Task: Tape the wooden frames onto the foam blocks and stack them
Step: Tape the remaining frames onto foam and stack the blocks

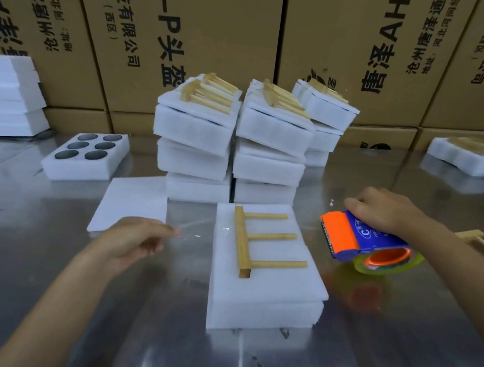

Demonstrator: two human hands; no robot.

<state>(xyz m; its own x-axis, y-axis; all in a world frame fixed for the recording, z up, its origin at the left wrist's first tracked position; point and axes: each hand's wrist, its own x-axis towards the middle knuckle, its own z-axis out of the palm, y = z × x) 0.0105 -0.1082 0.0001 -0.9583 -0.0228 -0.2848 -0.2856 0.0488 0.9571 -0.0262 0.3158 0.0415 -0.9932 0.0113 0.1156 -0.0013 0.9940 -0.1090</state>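
the wooden frame (253,239) lay on the foam block (265,277). the right hand (380,211) gripped the tape dispenser (361,242); the left hand (136,239) pinched clear tape (198,230). stacked blocks (234,139) stood just behind.

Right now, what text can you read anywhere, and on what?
"头盔": cardboard cartons behind the foam stacks, printed sideways.
"科技有限公司": same cartons, smaller print.
"(西区)": same cartons.
"AH": carton on the right.
"C": blue tape dispenser; its smaller print is blurred.
Other carton lines: too blurred.
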